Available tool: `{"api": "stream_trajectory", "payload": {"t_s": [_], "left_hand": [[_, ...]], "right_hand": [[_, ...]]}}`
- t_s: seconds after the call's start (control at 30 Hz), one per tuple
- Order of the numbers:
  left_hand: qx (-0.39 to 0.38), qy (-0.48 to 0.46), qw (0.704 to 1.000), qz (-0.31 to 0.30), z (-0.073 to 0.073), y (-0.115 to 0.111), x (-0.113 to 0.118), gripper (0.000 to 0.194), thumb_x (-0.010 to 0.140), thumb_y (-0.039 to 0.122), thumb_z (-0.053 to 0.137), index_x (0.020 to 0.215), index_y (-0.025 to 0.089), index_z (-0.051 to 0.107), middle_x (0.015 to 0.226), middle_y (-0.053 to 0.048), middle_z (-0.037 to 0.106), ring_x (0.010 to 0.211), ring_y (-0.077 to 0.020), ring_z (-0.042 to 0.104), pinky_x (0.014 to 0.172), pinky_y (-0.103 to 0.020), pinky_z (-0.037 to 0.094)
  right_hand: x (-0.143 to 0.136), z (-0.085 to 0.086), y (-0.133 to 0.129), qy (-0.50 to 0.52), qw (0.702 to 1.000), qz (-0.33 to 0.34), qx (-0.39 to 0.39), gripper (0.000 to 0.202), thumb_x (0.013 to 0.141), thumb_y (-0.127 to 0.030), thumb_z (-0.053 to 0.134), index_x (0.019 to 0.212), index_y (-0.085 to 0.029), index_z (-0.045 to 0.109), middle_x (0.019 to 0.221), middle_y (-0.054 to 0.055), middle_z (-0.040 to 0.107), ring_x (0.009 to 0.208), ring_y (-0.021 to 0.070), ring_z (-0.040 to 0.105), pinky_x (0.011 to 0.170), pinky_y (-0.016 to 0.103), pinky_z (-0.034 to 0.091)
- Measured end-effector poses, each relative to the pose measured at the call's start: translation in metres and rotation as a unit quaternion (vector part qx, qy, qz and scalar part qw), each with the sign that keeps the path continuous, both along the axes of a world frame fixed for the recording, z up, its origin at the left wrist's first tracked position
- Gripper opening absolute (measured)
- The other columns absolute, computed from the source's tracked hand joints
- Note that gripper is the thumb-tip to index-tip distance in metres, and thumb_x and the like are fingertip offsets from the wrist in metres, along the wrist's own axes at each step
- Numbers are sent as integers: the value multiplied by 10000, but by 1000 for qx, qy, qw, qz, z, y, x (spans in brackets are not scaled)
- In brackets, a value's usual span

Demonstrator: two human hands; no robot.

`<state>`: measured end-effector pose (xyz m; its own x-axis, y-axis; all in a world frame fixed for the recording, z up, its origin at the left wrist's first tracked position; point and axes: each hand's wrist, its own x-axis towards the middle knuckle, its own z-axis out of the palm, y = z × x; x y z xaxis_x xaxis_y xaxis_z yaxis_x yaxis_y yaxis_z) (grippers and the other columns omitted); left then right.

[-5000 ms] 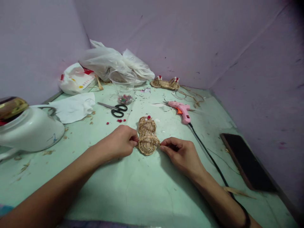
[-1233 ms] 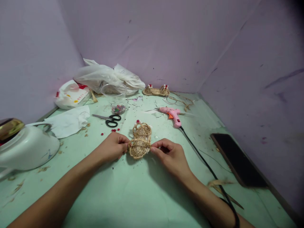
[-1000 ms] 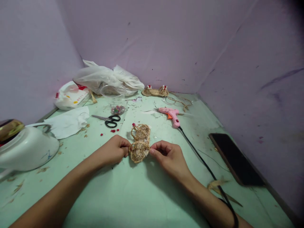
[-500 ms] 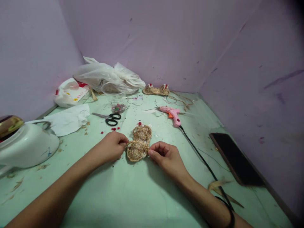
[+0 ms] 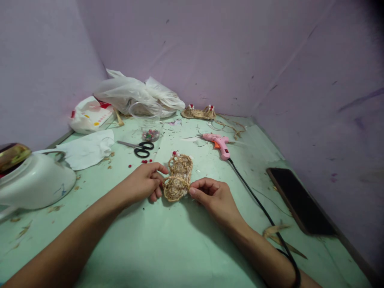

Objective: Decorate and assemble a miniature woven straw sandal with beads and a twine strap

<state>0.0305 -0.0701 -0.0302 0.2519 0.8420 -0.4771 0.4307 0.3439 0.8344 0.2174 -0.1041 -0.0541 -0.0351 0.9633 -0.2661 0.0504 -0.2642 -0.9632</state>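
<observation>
Between the worktop's (image 5: 150, 252) side edges, the right hand (image 5: 211, 196) pinches a woven slipper (image 5: 179, 172) in its fingers (image 5: 198, 194); the left hand (image 5: 144, 180), fingers parted, rests beside it.

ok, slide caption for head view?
Right hand pinching a braided sandal at its edge, left hand alongside; pink glue gun and scissors beyond.

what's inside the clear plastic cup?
Small mixed-colour beads, red and green among them, lie at the bottom of the clear plastic cup. Any buried under the top ones can't be seen.
</observation>
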Motion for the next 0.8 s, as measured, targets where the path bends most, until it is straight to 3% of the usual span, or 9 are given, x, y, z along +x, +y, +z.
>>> {"api": "stream_trajectory", "payload": {"t_s": [0.4,0.8], "left_hand": [[0,1,1000,-3,-1,1,0,325,606,14,388,888,140,492,465,31,555,381,-103,499,406,-209,400],[3,-6,1000,-2,-2,0,-1,333,584,21,387,874,143,495,477,29,549,388,-106,503,406,-212,403]], "right_hand": [[-1,0,-1,1,1000,3,1,154,562,-268,704,607,-138,637,496,-32,543,445,61,410,443,201,323],[-1,-1,-3,17,1000,6,15,140,552,-261,712,592,-154,632,613,6,626,512,87,489,503,229,393]]}}
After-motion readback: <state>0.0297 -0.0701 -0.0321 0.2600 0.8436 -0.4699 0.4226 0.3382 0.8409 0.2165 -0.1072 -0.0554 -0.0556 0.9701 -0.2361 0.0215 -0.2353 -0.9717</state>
